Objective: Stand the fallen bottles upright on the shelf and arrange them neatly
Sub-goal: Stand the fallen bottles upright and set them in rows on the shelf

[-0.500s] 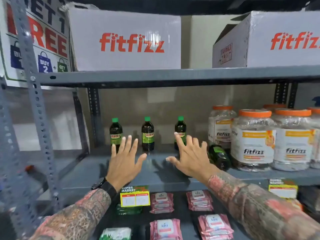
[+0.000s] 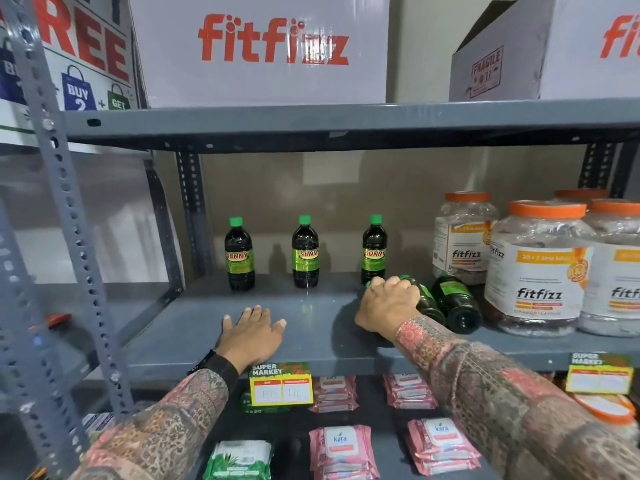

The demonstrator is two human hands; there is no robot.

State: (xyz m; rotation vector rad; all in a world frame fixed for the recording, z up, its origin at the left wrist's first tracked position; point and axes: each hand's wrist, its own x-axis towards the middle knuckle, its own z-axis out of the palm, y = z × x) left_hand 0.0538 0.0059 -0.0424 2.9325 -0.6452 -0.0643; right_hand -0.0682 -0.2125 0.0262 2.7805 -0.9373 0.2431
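Three dark bottles with green caps and green "Sunny" labels stand upright in a row at the back of the grey shelf (image 2: 311,344): left bottle (image 2: 239,255), middle bottle (image 2: 305,252), right bottle (image 2: 374,251). Two more of these bottles lie on their sides at the right. My right hand (image 2: 386,306) is closed around the nearer fallen bottle (image 2: 429,301), near its neck. The second fallen bottle (image 2: 457,301) lies beside it, against the jars. My left hand (image 2: 251,336) rests flat on the shelf's front part, fingers apart, holding nothing.
Large clear "fitfizz" jars (image 2: 538,268) with orange lids crowd the shelf's right end. White "fitfizz" cartons (image 2: 263,50) sit on the shelf above. Below are pink wipe packs (image 2: 341,448) and yellow price tags (image 2: 280,384). A perforated upright post (image 2: 69,237) stands left.
My right hand has moved right and closed on a fallen bottle. My left hand has dropped flat onto the shelf. The view has come closer to the shelf.
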